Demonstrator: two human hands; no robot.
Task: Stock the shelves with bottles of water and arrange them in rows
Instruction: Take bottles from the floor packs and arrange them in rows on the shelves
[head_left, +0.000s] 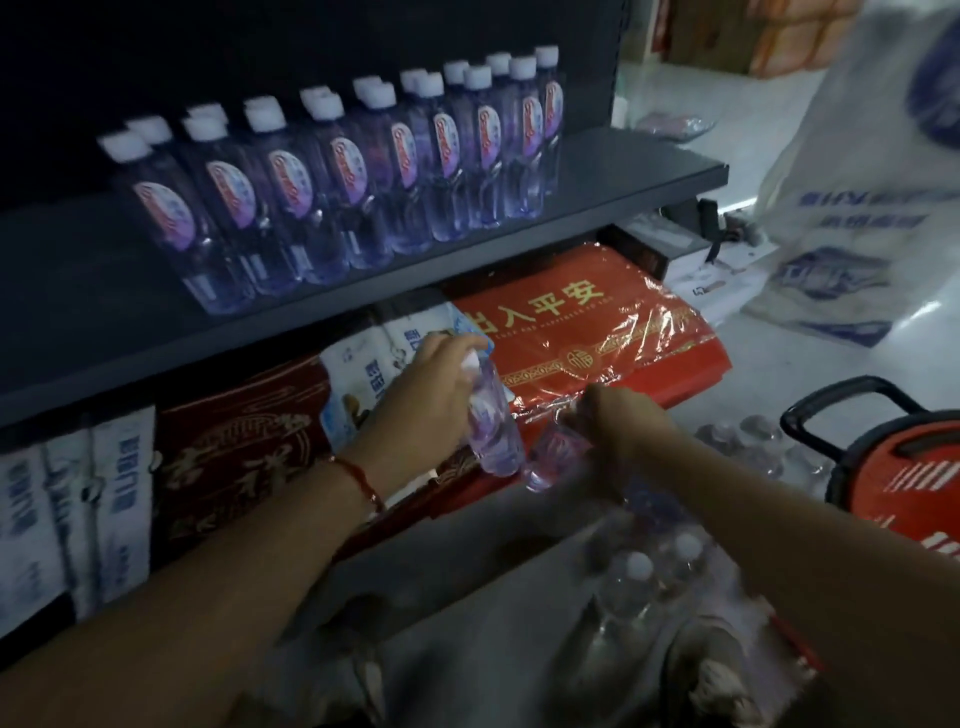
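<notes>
Several clear water bottles (332, 176) with white caps and pink-blue labels stand in two rows on the dark shelf (597, 192). Below the shelf edge my left hand (431, 384) grips the neck of one water bottle (493, 436), held nearly upright. Just to its right my right hand (618, 421) grips a second bottle (550, 457), tilted with its base toward the first. A plastic-wrapped pack of more bottles (644, 577) lies low in front of me, under my right forearm.
The lower shelf holds red packaged mats (587, 332), dark red folded goods (239, 447) and white packs (72, 519). A red basket with a black handle (893, 467) stands on the floor at right, beside loose bottles (753, 447). A white printed bag (862, 208) hangs behind.
</notes>
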